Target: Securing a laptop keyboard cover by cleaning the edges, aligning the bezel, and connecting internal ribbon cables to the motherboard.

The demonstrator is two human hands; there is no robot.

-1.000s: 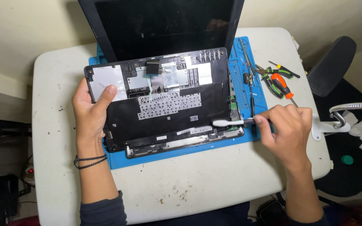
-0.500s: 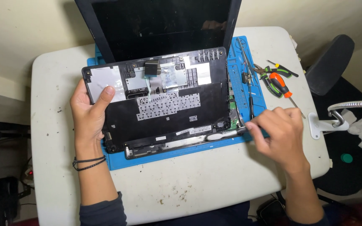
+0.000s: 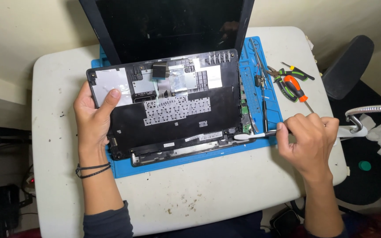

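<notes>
left hand [image 3: 94, 119] clamps keyboard panel [image 3: 173, 105] edge | right hand [image 3: 310, 139] pinches white brush [image 3: 254, 135] | your panel: thin, flexy, fragile—hold rim

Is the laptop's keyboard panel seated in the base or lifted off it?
Lifted: the left hand tilts the keyboard panel above the base, underside showing.

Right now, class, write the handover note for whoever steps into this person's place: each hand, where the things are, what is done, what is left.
Left hand: grips the left edge of the lifted black keyboard panel, thumb on its silver foil.
Right hand: holds a white toothbrush, head at the laptop's front right corner.
Laptop sits on the blue mat; pliers and screwdriver lie at right.
Done: panel raised off the base.
Left: panel looks attached by a ribbon cable near the top; brushing appears unfinished.
</notes>
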